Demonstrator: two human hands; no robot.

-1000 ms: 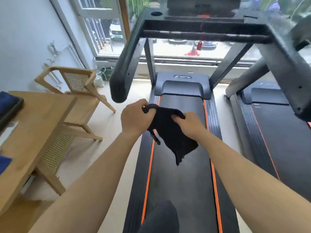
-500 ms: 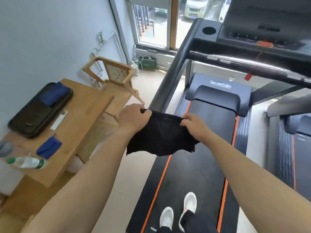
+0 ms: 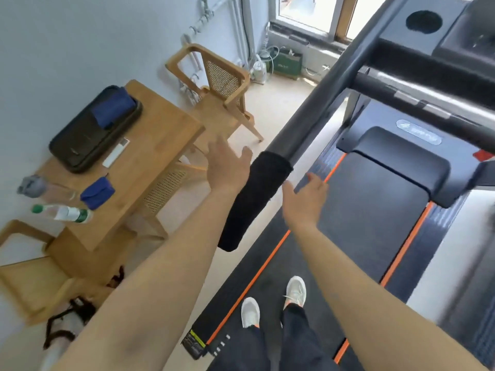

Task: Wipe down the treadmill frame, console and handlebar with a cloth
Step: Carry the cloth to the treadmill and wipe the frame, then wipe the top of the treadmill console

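There is one wide-angle view, worn on the person's head. It faces forward and steeply down over the black treadmill with orange-edged belt [image 3: 375, 210]. The view is rolled, so the treadmill runs diagonally from lower left to upper right. It sits close: two bare forearms [image 3: 160, 277] reach in from the bottom edge, and white shoes [image 3: 294, 290] stand on the treadmill directly below. Left of the treadmill are a light wooden surface [image 3: 150, 162] and a cane-backed wooden chair [image 3: 222, 76]. A window [image 3: 308, 12] lies beyond its front.

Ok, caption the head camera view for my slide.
Black cloth draped over the end of the treadmill handlebar, left hand and right hand open on either side.
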